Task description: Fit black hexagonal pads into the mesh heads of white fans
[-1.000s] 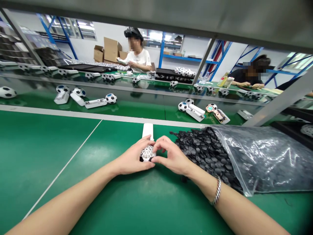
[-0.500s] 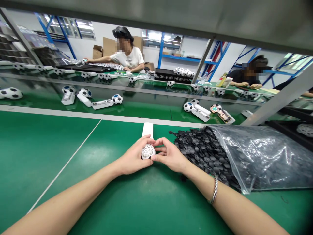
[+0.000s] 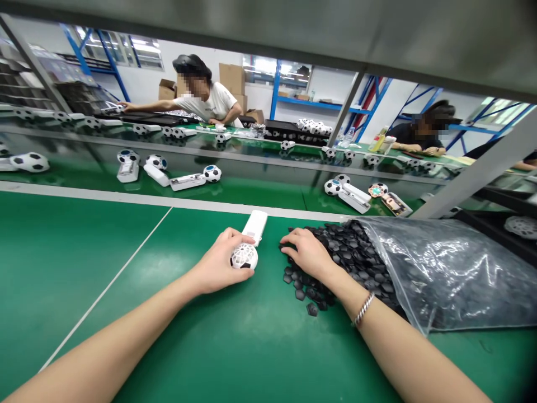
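Observation:
My left hand (image 3: 222,260) is curled round the ball head of a white handheld fan (image 3: 244,256). This head is patterned like a football, with an open white grille on top and a black patch low on its front. Its white handle (image 3: 255,226) points away from me on the green table. My right hand (image 3: 308,254) is at the left edge of a heap of black pentagon pieces (image 3: 356,257), fingers bent and tips close together. A dark bit shows at those fingertips, apparently one pentagon piece.
A clear plastic bag (image 3: 457,274) of black pieces lies open on the right. Beyond the pale table edge, several football-headed fans (image 3: 195,178) lie on a green conveyor (image 3: 260,193). Two people work at the far side. A slanted post (image 3: 474,162) rises on the right.
My right hand has left the fan and moved right to the black pieces. The fan, still in my left hand, has shifted slightly left and its handle tilts right. Conveyor items have slid right.

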A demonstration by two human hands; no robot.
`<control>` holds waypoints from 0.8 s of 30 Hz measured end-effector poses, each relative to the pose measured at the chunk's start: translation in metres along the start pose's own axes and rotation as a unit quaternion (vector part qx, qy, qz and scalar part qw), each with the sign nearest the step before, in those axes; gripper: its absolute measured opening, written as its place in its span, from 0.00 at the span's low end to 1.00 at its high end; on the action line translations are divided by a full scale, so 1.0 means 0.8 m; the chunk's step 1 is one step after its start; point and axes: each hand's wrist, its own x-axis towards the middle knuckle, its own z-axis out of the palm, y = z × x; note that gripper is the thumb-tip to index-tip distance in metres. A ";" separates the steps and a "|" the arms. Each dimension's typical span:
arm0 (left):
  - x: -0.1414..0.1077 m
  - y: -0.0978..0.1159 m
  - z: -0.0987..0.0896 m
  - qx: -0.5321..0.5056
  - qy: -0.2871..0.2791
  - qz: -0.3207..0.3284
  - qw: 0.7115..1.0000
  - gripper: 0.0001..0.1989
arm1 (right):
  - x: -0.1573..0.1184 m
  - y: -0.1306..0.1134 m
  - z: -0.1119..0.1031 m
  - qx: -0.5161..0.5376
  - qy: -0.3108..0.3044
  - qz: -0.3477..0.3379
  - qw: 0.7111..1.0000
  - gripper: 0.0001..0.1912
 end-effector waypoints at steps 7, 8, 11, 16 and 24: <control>0.002 -0.004 0.004 -0.027 0.033 0.000 0.999 0.25 | 0.000 -0.012 -0.001 -0.036 -0.013 -0.067 0.997 0.10; 0.002 -0.005 0.005 -0.024 0.042 -0.008 0.999 0.26 | 0.000 -0.013 -0.001 -0.040 -0.016 -0.079 0.996 0.10; 0.002 -0.005 0.006 -0.022 0.044 -0.032 0.998 0.26 | 0.000 -0.019 0.001 -0.047 -0.021 -0.096 0.994 0.10; 0.002 -0.001 0.002 -0.038 0.030 -0.041 0.998 0.24 | -0.001 -0.027 0.001 -0.041 -0.015 -0.100 0.994 0.08; 0.002 -0.002 0.001 -0.058 0.014 -0.039 0.997 0.25 | -0.008 -0.026 -0.009 0.046 0.002 -0.094 0.994 0.12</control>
